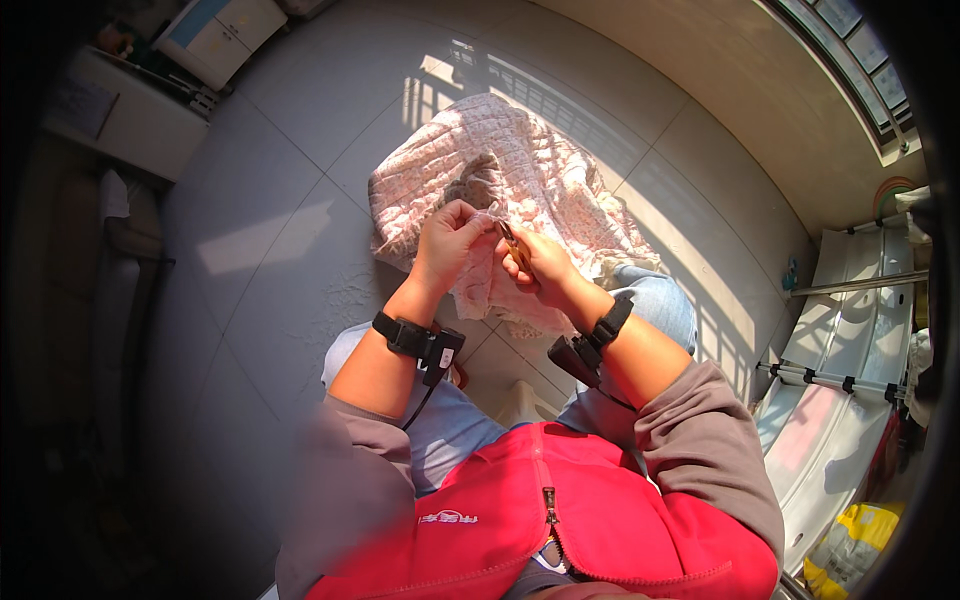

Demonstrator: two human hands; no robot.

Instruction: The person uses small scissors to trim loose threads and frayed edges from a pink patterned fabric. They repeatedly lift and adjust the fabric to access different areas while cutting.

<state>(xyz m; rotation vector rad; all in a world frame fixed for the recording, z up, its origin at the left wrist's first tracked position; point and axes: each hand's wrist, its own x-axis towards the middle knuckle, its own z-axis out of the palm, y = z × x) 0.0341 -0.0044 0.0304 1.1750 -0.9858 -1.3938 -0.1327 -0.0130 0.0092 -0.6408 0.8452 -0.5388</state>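
Observation:
A pink-and-white floral quilted fabric (487,124), rumpled into a heap, lies over the floor in front of me and reaches my right knee. My left hand (448,238) pinches a small pale edge of this fabric between thumb and fingertips. In my right hand (549,264) is a small hand tool (516,247) with an amber-brown handle and a dark metal tip, possibly thread snips. The tool's tip points up at the pinched edge, close to my left fingertips. Whether it touches the fabric is hard to tell. A dark fold opens just above my left hand.
Grey floor tiles (292,202) carry bright sun patches and railing shadows. On the right stands a rack with white panels (832,307) and metal bars, with a yellow-and-grey bag (855,544) below. White cabinets (217,37) stand upper left. Each wrist wears a strapped black device with a cable.

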